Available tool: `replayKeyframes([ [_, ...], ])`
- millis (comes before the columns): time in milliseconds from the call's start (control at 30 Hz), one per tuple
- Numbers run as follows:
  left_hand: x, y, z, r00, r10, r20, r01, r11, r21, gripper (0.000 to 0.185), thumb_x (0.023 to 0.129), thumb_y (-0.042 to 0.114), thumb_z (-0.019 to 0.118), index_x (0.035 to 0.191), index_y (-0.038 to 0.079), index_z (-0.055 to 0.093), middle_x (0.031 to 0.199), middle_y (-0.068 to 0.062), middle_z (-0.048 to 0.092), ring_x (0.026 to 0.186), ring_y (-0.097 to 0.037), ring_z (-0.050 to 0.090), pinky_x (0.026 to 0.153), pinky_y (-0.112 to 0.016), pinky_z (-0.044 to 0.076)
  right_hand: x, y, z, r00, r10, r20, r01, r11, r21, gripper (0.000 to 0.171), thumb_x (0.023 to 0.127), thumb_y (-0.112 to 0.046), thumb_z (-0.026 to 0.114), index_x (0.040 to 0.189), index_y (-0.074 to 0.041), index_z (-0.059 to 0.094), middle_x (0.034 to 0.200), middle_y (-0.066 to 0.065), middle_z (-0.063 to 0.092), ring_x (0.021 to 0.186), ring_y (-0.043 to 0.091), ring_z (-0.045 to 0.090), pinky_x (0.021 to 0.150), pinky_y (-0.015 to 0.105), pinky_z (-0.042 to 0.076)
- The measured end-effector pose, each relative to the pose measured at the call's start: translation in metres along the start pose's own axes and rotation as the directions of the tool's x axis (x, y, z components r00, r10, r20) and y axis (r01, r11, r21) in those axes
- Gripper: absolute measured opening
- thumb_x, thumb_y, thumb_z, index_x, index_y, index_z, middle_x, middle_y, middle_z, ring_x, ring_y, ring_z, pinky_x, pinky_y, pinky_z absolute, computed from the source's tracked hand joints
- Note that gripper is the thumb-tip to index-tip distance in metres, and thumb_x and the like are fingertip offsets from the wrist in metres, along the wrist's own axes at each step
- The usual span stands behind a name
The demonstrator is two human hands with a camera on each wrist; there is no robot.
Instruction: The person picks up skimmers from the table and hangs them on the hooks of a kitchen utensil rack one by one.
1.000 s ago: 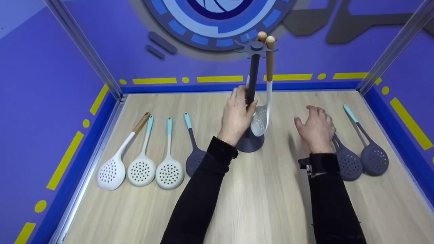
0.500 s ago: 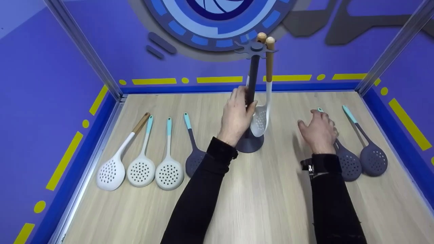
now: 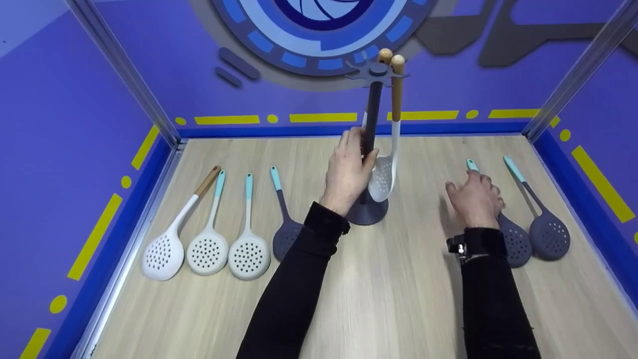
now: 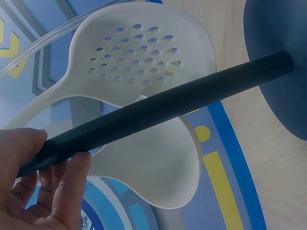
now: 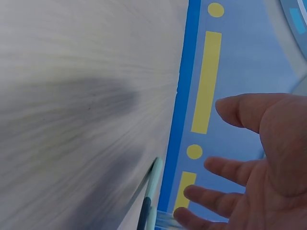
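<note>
My left hand (image 3: 345, 172) grips the black post of a utensil stand (image 3: 373, 112). In the left wrist view, thumb and fingers curl round the post (image 4: 144, 117). On the stand hang a white perforated skimmer (image 3: 381, 179) with a wooden handle and, mostly hidden behind the post in the head view, a white ladle (image 4: 153, 167). My right hand (image 3: 476, 199), fingers spread and holding nothing, hovers over a dark skimmer (image 3: 516, 243) and covers part of its handle. The skimmer's turquoise handle end (image 3: 472, 164) shows beyond the fingers.
Another dark skimmer (image 3: 550, 237) lies at the far right. At left lie a white skimmer (image 3: 163, 254) with a wooden handle, two pale skimmers (image 3: 207, 252) with turquoise handles, and a dark skimmer (image 3: 285, 234) partly behind the left sleeve. Printed panels (image 3: 299, 99) wall the table.
My right hand has moved right and slightly toward me, uncovering the turquoise handle end of the dark skimmer. The left hand stays on the post.
</note>
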State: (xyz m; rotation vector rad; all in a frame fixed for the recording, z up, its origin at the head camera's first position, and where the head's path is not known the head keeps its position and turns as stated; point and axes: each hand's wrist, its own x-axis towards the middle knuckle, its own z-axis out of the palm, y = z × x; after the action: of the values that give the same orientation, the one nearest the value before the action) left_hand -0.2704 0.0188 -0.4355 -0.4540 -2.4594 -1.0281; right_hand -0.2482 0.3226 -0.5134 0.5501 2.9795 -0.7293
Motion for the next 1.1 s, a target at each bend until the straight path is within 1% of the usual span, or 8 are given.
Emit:
replayKeyframes([
  [133, 0.0, 0.0, 0.0, 1.0, 0.004, -0.001, -0.004, 1.0, 0.001, 0.042, 0.101, 0.026, 0.069, 0.137, 0.008, 0.055, 0.11, -0.005, 0.061, 0.093, -0.016, 0.064, 0.078, -0.029, 0.057, 0.0, 0.005, -0.001, 0.999, 0.019, 0.034, -0.018, 1.0, -0.017, 0.086, 0.104, -0.053, 0.051, 0.164, 0.002, 0.021, 0.162, 0.04, 0.023, 0.145, 0.067, 0.023, 0.111, 0.084, 0.021],
  [267, 0.0, -0.001, -0.001, 1.0, 0.006, -0.004, -0.006, 1.0, 0.003, 0.042, 0.101, 0.026, 0.07, 0.136, 0.008, 0.055, 0.109, -0.005, 0.061, 0.092, -0.017, 0.064, 0.077, -0.029, 0.057, 0.001, 0.01, -0.002, 0.998, 0.035, 0.059, -0.033, 0.999, -0.026, 0.087, 0.104, -0.055, 0.048, 0.163, 0.004, 0.021, 0.161, 0.042, 0.022, 0.144, 0.068, 0.022, 0.11, 0.085, 0.021],
  [600, 0.001, 0.0, 0.0, 1.0, 0.012, -0.006, -0.012, 1.0, 0.016, 0.04, 0.1, 0.024, 0.07, 0.135, 0.009, 0.056, 0.11, -0.004, 0.062, 0.094, -0.017, 0.064, 0.079, -0.032, 0.057, 0.004, 0.016, -0.002, 0.994, 0.077, 0.076, -0.076, 0.997, -0.018, 0.084, 0.104, -0.054, 0.047, 0.16, 0.005, 0.025, 0.156, 0.043, 0.03, 0.138, 0.068, 0.03, 0.105, 0.084, 0.028],
  [867, 0.0, 0.0, 0.0, 1.0, 0.003, 0.005, -0.004, 1.0, 0.025, 0.041, 0.101, 0.025, 0.069, 0.136, 0.01, 0.055, 0.111, -0.004, 0.061, 0.095, -0.017, 0.064, 0.08, -0.031, 0.057, 0.006, 0.021, -0.003, 0.988, 0.114, 0.109, -0.112, 0.993, -0.024, 0.086, 0.104, -0.056, 0.045, 0.161, 0.004, 0.022, 0.156, 0.044, 0.028, 0.14, 0.068, 0.028, 0.106, 0.083, 0.027],
  [1100, 0.0, 0.0, -0.001, 1.0, 0.011, 0.002, -0.011, 1.0, 0.029, 0.041, 0.101, 0.025, 0.069, 0.136, 0.009, 0.055, 0.11, -0.004, 0.061, 0.095, -0.017, 0.063, 0.08, -0.031, 0.057, 0.005, 0.027, -0.002, 0.986, 0.124, 0.109, -0.122, 0.992, -0.025, 0.086, 0.105, -0.055, 0.045, 0.159, 0.008, 0.023, 0.153, 0.046, 0.03, 0.136, 0.07, 0.032, 0.104, 0.082, 0.031],
])
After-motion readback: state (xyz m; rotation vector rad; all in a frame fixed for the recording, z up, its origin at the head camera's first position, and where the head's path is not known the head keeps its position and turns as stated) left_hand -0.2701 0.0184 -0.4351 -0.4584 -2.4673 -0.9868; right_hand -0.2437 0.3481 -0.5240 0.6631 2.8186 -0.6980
